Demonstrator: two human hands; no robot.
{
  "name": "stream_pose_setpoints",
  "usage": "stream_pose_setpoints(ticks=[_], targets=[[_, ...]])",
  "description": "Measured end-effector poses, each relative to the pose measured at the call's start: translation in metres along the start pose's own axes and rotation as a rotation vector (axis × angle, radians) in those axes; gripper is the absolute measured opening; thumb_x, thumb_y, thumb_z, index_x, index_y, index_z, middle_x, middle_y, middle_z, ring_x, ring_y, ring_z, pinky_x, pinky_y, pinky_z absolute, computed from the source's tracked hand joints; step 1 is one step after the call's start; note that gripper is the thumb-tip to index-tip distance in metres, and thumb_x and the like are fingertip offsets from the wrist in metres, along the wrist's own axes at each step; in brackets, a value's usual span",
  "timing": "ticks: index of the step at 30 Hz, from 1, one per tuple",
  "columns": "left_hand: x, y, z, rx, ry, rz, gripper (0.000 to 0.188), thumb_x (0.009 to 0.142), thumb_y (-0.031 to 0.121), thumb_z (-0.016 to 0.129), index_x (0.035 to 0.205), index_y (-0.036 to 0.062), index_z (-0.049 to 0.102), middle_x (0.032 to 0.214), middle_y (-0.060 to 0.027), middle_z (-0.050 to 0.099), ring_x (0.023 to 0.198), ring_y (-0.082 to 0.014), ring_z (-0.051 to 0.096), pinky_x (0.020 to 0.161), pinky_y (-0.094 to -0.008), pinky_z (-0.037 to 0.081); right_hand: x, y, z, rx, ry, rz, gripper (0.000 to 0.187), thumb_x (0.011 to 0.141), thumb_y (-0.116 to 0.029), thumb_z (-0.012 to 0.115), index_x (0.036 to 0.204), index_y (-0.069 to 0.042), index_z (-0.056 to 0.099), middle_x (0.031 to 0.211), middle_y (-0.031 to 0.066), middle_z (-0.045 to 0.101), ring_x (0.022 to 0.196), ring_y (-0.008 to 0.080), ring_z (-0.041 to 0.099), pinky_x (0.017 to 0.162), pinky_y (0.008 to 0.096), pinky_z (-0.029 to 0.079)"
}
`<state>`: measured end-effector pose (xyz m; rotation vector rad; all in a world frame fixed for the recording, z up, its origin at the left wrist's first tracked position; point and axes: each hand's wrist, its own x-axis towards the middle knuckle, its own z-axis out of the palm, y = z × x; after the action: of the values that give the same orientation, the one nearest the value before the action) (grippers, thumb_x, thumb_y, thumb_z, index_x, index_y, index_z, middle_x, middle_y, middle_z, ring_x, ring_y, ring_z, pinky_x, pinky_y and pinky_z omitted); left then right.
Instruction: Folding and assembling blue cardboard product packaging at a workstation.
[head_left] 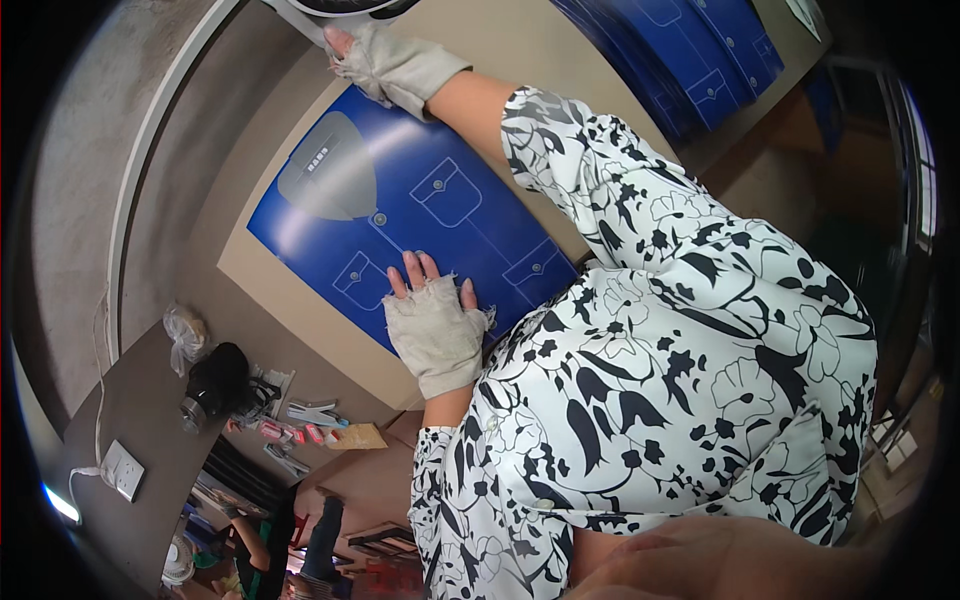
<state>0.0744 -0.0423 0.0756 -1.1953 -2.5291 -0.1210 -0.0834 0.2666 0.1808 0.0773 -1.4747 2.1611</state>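
Observation:
A glossy blue sheet (470,215), printed with pockets, buttons and a grey panel, lies over beige board (300,300) in front of me. My left hand (432,325), in a cut-off pale work glove, rests on the sheet near its lower edge with fingers spread flat. Past the sheet's upper edge reaches my right hand (395,70), gloved the same way, near a pale rail (298,20). One fingertip of it shows; the others are mostly hidden, so whether it grips anything cannot be made out.
More blue printed sheets (690,60) lie stacked at the upper right. At the lower left are a black bottle-like object (215,385), a clear plastic bag (185,335), small tools (315,412) and a white wall socket (124,470) with a cable. A person (255,550) is farther off, bottom left.

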Motion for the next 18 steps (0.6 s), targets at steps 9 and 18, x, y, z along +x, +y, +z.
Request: stream_pose_setpoints(ticks=[9, 18], targets=[[-0.01, -0.011, 0.004, 0.032, -0.1, -0.018, 0.072, 0.097, 0.037, 0.063, 0.157, 0.0022, 0.043, 0.167, -0.0188, 0.036, 0.155, -0.0439, 0.029, 0.121, -0.0597, 0.029, -0.036, -0.005, 0.037, -1.277, 0.064, -0.534, 0.04, 0.101, -0.041, 0.061, 0.113, -0.004, 0.072, 0.116, 0.0163, 0.073, 0.104, 0.0309, 0.07, 0.088, 0.0459, 0.056], [0.012, -0.034, 0.003, 0.036, -0.082, -0.002, 0.067, 0.096, 0.037, 0.065, 0.151, 0.0016, 0.051, 0.16, -0.0181, 0.047, 0.151, -0.0429, 0.039, 0.117, -0.0588, 0.036, -0.241, 0.021, 0.019, -1.474, -0.66, -0.231, 0.069, 0.099, -0.052, 0.059, 0.149, -0.005, 0.055, 0.162, 0.0198, 0.045, 0.154, 0.0324, 0.036, 0.127, 0.0523, 0.025]])
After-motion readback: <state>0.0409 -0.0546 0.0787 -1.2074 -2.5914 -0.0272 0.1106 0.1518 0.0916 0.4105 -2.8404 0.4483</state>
